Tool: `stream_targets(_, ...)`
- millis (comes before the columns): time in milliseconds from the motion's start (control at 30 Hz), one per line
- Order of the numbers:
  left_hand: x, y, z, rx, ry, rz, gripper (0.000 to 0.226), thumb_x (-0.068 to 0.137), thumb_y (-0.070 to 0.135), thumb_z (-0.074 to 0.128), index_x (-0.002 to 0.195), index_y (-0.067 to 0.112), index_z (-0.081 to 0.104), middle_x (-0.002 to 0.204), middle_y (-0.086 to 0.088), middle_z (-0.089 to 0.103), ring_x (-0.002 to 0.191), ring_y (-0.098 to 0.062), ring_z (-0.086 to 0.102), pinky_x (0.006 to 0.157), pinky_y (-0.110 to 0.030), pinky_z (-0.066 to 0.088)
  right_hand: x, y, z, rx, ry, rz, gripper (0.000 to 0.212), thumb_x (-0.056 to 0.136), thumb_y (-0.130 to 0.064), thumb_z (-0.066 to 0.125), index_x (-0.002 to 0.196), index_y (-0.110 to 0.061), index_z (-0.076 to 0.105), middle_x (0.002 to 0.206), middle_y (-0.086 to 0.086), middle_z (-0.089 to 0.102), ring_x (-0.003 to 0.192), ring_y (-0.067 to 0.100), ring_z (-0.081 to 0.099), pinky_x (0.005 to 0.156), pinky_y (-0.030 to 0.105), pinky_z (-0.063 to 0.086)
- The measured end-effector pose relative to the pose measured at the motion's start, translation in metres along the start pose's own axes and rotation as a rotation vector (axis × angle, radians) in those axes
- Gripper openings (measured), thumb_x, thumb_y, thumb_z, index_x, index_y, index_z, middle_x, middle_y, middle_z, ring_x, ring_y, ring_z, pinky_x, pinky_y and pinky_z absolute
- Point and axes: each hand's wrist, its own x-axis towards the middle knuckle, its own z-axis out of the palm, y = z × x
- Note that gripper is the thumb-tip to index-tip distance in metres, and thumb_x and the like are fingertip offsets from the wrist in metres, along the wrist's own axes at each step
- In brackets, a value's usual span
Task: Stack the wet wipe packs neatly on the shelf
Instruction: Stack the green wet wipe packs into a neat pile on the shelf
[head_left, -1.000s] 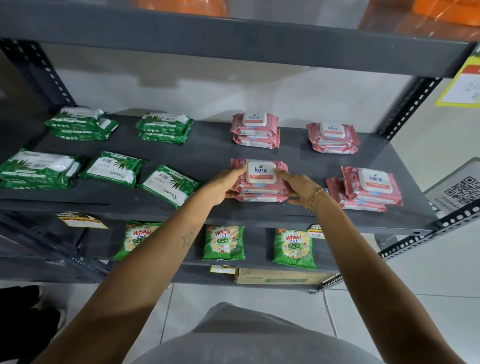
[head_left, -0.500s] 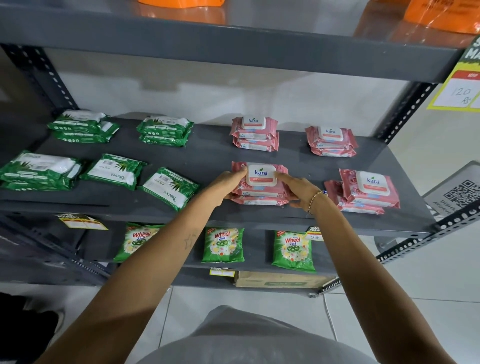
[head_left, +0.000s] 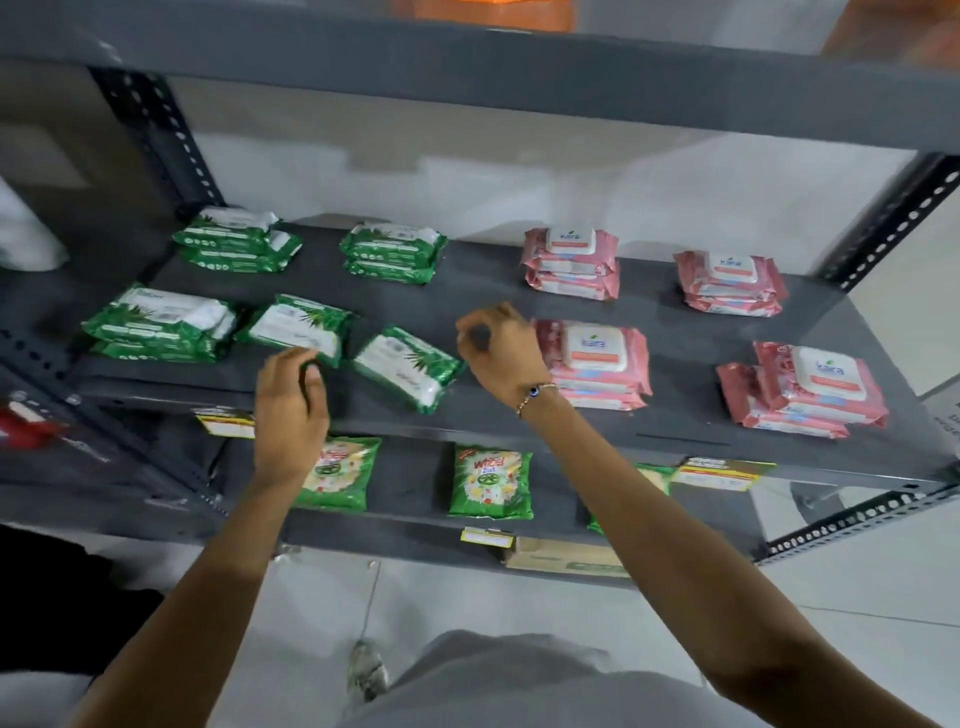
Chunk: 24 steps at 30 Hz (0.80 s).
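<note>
Pink wet wipe packs lie in stacks on the grey shelf (head_left: 691, 431): a front middle stack (head_left: 597, 364), a skewed front right stack (head_left: 810, 389) and two rear stacks (head_left: 571, 262) (head_left: 730, 283). Green packs fill the left half; two single ones (head_left: 296, 327) (head_left: 405, 366) lie tilted near the front, beside neater stacks (head_left: 156, 325) (head_left: 236, 241) (head_left: 392, 252). My left hand (head_left: 288, 405) hovers in front of the tilted green packs, fingers curled, holding nothing. My right hand (head_left: 501, 351) is between the green pack and the pink middle stack, fingers loosely bent, empty.
A lower shelf holds green detergent pouches (head_left: 491, 483) and a cardboard box (head_left: 561, 558). An upper shelf (head_left: 467, 67) overhangs with orange items on it. Perforated grey uprights (head_left: 156, 135) (head_left: 893, 218) frame the unit. Price labels (head_left: 722, 473) hang on the shelf edge.
Both hands have let go of the front middle pink stack and moved left toward the tilted green packs. The view has shifted left and is blurred.
</note>
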Motion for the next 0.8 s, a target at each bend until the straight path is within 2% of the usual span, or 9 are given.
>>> stream_targets(67, -0.007, -0.049, -0.018, 0.117, -0.100, 0.007, 0.037, 0.097, 0.019, 0.037, 0.118, -0.006, 0.055, 0.118, -0.024, 0.057, 0.109, -0.039, 0.052, 0.097, -0.044, 0.041, 0.002, -0.013, 0.032, -0.020, -0.114, 0.011, 0.021, 0.083, -0.011, 0.059, 0.100, -0.005, 0.069, 0.106, 0.017, 0.066, 0.102, 0.030, 0.059, 0.093, 0.038, 0.046)
stream_targets(167, -0.004, -0.111, -0.041, 0.295, -0.289, 0.053, 0.057, 0.095, 0.035, 0.032, 0.129, -0.006, 0.050, 0.135, -0.024, 0.051, 0.124, -0.040, 0.047, 0.106, -0.048, 0.037, 0.007, -0.030, 0.072, -0.137, -0.260, 0.138, 0.041, 0.083, -0.024, 0.060, 0.121, -0.010, 0.058, 0.127, 0.017, 0.053, 0.120, 0.034, 0.046, 0.102, 0.038, 0.038)
stream_targets(267, 0.002, -0.147, -0.054, 0.402, -0.413, 0.166, 0.071, 0.094, 0.048, 0.025, 0.144, -0.002, 0.034, 0.152, -0.017, 0.034, 0.142, -0.031, 0.027, 0.119, -0.035, 0.007, 0.011, -0.041, 0.099, -0.295, -0.310, 0.186, 0.062, 0.081, -0.039, 0.061, 0.134, -0.015, 0.042, 0.137, 0.013, 0.038, 0.128, 0.034, 0.035, 0.106, 0.045, 0.031)
stream_targets(333, 0.008, -0.157, -0.055, 0.421, -0.438, 0.206, 0.075, 0.095, 0.053, 0.018, 0.148, 0.001, 0.025, 0.156, -0.013, 0.024, 0.146, -0.025, 0.017, 0.116, -0.022, -0.011, 0.013, -0.044, 0.110, -0.407, -0.320, 0.195, 0.071, 0.079, -0.046, 0.061, 0.137, -0.016, 0.035, 0.137, 0.012, 0.036, 0.130, 0.033, 0.033, 0.110, 0.046, 0.026)
stream_targets(433, 0.018, -0.161, -0.051, 0.406, -0.432, 0.238, 0.072, 0.096, 0.050, 0.015, 0.148, 0.001, 0.023, 0.157, -0.012, 0.023, 0.146, -0.024, 0.015, 0.114, -0.019, -0.018, 0.013, -0.042, 0.120, -0.446, -0.297, 0.240, 0.076, 0.075, -0.045, 0.064, 0.138, -0.015, 0.032, 0.138, 0.014, 0.034, 0.133, 0.035, 0.030, 0.113, 0.049, 0.021)
stream_targets(533, 0.023, -0.163, -0.048, 0.405, -0.430, 0.260, 0.065, 0.096, 0.043, 0.021, 0.145, 0.001, 0.032, 0.153, -0.013, 0.033, 0.143, -0.027, 0.025, 0.114, -0.021, -0.013, 0.012, -0.043, 0.122, -0.482, -0.287, 0.280, 0.078, 0.075, -0.040, 0.065, 0.140, -0.015, 0.029, 0.142, 0.016, 0.035, 0.134, 0.036, 0.030, 0.113, 0.049, 0.023)
stream_targets(600, 0.024, -0.167, -0.047, 0.415, -0.430, 0.284, 0.062, 0.095, 0.041, 0.026, 0.141, 0.001, 0.039, 0.148, -0.015, 0.040, 0.138, -0.030, 0.033, 0.117, -0.028, -0.001, 0.015, -0.047, 0.117, -0.501, -0.270, 0.304, 0.077, 0.074, -0.038, 0.067, 0.138, -0.014, 0.031, 0.135, 0.015, 0.044, 0.127, 0.035, 0.040, 0.107, 0.046, 0.032)
stream_targets(700, 0.026, -0.174, -0.043, 0.422, -0.424, 0.302, 0.063, 0.097, 0.045, 0.022, 0.138, 0.001, 0.043, 0.144, -0.016, 0.046, 0.134, -0.032, 0.038, 0.112, -0.040, 0.017, 0.021, -0.053, 0.107, -0.451, -0.238, 0.411, 0.072, 0.068, -0.036, 0.072, 0.129, -0.012, 0.041, 0.125, 0.013, 0.055, 0.117, 0.034, 0.050, 0.098, 0.043, 0.044)
stream_targets(800, 0.025, -0.179, -0.039, 0.421, -0.410, 0.305, 0.058, 0.094, 0.041, 0.031, 0.134, 0.001, 0.046, 0.138, -0.017, 0.052, 0.129, -0.031, 0.040, 0.109, -0.041, 0.021, 0.029, -0.057, 0.097, -0.422, -0.243, 0.492, 0.062, 0.063, -0.041, 0.072, 0.114, -0.011, 0.053, 0.112, 0.012, 0.064, 0.104, 0.033, 0.058, 0.084, 0.037, 0.050)
